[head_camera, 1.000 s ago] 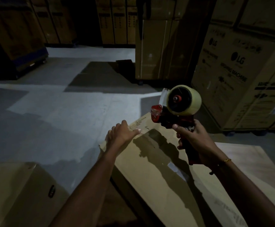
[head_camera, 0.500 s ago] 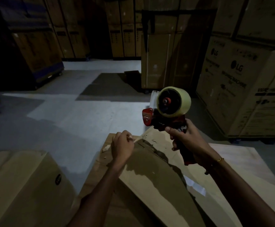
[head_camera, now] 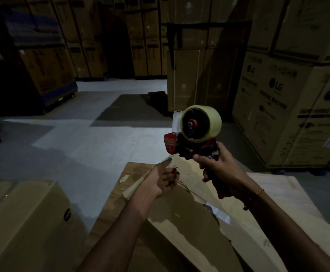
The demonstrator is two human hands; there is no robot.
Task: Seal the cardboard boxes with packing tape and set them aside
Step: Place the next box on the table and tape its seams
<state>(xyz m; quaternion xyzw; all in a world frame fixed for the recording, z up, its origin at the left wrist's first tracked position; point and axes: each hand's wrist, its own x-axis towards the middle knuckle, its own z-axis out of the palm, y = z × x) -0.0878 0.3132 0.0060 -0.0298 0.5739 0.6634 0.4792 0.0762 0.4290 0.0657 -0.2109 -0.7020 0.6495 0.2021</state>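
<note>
The right hand (head_camera: 222, 169) is gripping the handle of a red tape dispenser (head_camera: 187, 142), its fingers (head_camera: 200, 159) curling around the grip, holding the tool upright just above the far end of the cardboard box (head_camera: 180, 222). A roll of clear packing tape (head_camera: 201, 123) is sitting on top of the dispenser, with a short tab of tape sticking up beside the roll.

The left hand (head_camera: 160, 182) is hovering over the far left edge of the box, palm turned inward, its index finger pointing out toward the dispenser and the other fingers loosely curling, holding nothing. In this dim light it is hard to say whether the hand is touching the flap beneath it.

The box is lying directly below both forearms, its top flap torn and ragged along the seam. A second carton (head_camera: 22, 222) is standing to the left of the box. Stacked LG washing machine cartons (head_camera: 282, 107) are rising to the right of the box, beyond the dispenser, on the grey floor (head_camera: 72, 146).
</note>
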